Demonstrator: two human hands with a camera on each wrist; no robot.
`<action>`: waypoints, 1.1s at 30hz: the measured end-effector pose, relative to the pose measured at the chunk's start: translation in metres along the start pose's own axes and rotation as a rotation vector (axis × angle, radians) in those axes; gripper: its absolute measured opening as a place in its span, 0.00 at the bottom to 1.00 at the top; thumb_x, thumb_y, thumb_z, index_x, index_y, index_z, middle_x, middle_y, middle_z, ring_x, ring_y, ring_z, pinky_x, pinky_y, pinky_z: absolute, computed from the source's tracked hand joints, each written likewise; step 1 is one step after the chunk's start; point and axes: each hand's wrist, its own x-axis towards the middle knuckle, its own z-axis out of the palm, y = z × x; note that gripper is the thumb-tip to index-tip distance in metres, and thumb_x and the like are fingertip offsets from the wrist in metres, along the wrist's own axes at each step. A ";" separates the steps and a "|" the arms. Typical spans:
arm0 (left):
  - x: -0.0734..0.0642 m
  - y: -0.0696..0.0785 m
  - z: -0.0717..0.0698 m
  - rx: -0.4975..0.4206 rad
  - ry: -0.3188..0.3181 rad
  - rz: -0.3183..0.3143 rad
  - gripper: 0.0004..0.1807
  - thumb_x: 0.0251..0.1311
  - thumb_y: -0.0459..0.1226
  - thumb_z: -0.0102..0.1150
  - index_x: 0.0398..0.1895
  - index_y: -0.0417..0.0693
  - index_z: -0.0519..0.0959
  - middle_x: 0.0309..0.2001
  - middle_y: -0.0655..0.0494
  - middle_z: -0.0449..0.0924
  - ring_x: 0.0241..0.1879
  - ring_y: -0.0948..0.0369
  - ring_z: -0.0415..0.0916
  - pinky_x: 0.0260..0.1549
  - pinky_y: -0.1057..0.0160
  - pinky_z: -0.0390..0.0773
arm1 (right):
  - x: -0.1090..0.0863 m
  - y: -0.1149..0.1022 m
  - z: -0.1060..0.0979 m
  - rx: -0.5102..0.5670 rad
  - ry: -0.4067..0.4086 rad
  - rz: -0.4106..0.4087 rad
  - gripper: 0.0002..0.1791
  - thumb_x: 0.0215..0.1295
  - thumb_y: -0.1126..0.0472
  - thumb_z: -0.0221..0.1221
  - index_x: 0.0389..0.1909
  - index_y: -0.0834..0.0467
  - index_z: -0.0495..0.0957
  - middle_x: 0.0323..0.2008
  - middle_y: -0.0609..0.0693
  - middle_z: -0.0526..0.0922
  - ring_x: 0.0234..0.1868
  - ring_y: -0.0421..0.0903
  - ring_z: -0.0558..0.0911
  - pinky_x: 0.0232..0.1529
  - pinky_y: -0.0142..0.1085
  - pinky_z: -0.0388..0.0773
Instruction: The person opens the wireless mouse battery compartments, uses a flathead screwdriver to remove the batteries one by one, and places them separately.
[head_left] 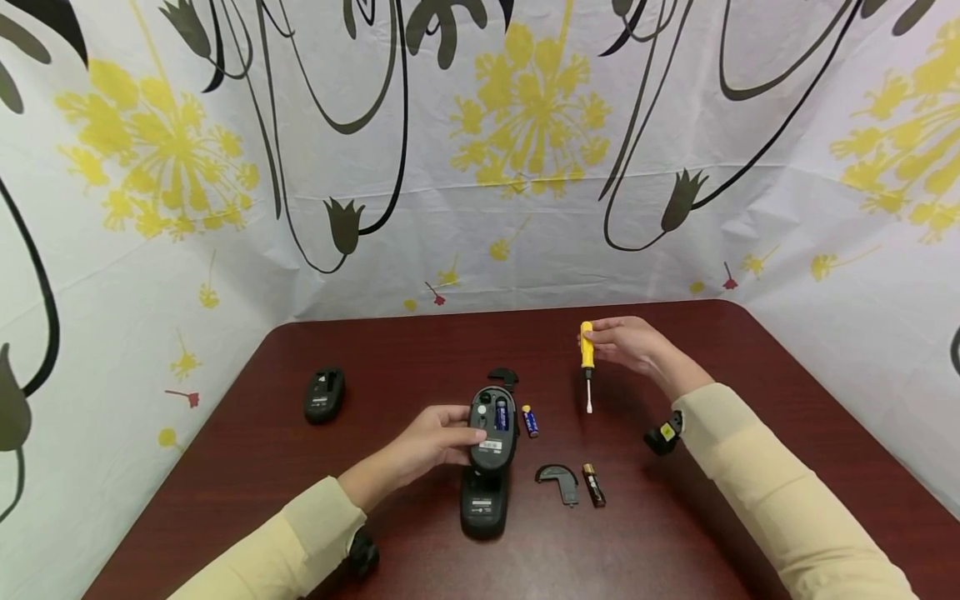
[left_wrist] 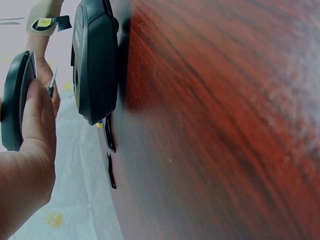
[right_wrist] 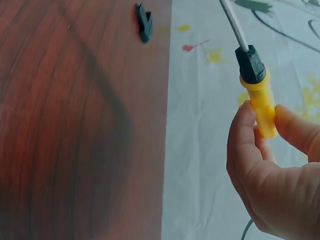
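My left hand grips a black computer mouse, its underside facing me. One blue battery sits in its uncovered compartment. In the left wrist view, the thumb presses on the flat side of this mouse. Below it on the table lies a second black mouse, partly hidden by the held one. My right hand pinches the yellow handle of a screwdriver, raised above the table, its metal tip downward. In the right wrist view, thumb and fingers hold the screwdriver near the handle's end.
A third mouse lies at the left. Near the held mouse are a blue battery, a black-and-copper battery, a curved dark battery cover and another cover. A patterned cloth stands behind the brown table.
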 end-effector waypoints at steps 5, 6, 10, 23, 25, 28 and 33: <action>0.000 0.001 0.000 0.000 0.004 -0.004 0.28 0.62 0.31 0.60 0.63 0.25 0.66 0.52 0.37 0.78 0.44 0.53 0.81 0.44 0.52 0.81 | -0.007 -0.007 0.013 0.017 -0.014 -0.043 0.25 0.71 0.69 0.53 0.64 0.76 0.58 0.41 0.52 0.84 0.41 0.42 0.84 0.51 0.40 0.78; 0.000 0.001 0.000 0.000 0.003 -0.005 0.29 0.62 0.31 0.60 0.63 0.25 0.66 0.52 0.37 0.78 0.44 0.53 0.81 0.44 0.52 0.81 | -0.008 -0.008 0.016 0.014 -0.010 -0.054 0.24 0.71 0.69 0.53 0.62 0.75 0.60 0.40 0.51 0.84 0.41 0.43 0.84 0.51 0.40 0.78; -0.001 0.001 0.000 0.002 0.000 -0.001 0.29 0.62 0.31 0.60 0.63 0.25 0.66 0.52 0.37 0.78 0.44 0.53 0.81 0.44 0.52 0.81 | -0.015 -0.014 0.028 0.006 -0.015 -0.112 0.22 0.72 0.68 0.53 0.60 0.75 0.62 0.40 0.50 0.84 0.41 0.43 0.84 0.50 0.41 0.79; 0.000 0.000 -0.001 -0.010 -0.007 0.004 0.28 0.62 0.31 0.61 0.63 0.26 0.67 0.51 0.38 0.79 0.45 0.53 0.81 0.44 0.52 0.81 | -0.039 -0.035 0.064 0.062 0.080 -0.216 0.24 0.72 0.64 0.54 0.65 0.68 0.63 0.52 0.57 0.79 0.50 0.46 0.82 0.48 0.43 0.80; -0.001 0.000 -0.001 -0.014 -0.007 0.002 0.28 0.62 0.31 0.61 0.63 0.27 0.67 0.51 0.38 0.79 0.45 0.53 0.81 0.44 0.52 0.81 | -0.044 -0.037 0.070 0.065 0.093 -0.238 0.24 0.71 0.64 0.55 0.65 0.67 0.65 0.52 0.56 0.79 0.50 0.46 0.82 0.48 0.42 0.80; -0.001 0.001 -0.001 -0.020 -0.011 0.001 0.28 0.62 0.31 0.61 0.63 0.27 0.67 0.51 0.38 0.78 0.45 0.53 0.81 0.44 0.51 0.81 | -0.051 -0.040 0.078 0.078 0.096 -0.297 0.24 0.70 0.64 0.57 0.64 0.67 0.66 0.50 0.56 0.80 0.50 0.47 0.82 0.47 0.41 0.80; -0.001 0.001 -0.001 -0.008 -0.020 0.017 0.29 0.62 0.32 0.60 0.63 0.25 0.66 0.52 0.37 0.78 0.45 0.53 0.81 0.44 0.52 0.81 | -0.062 -0.041 0.091 0.094 0.058 -0.442 0.21 0.67 0.64 0.60 0.59 0.67 0.70 0.51 0.62 0.80 0.52 0.53 0.81 0.46 0.43 0.81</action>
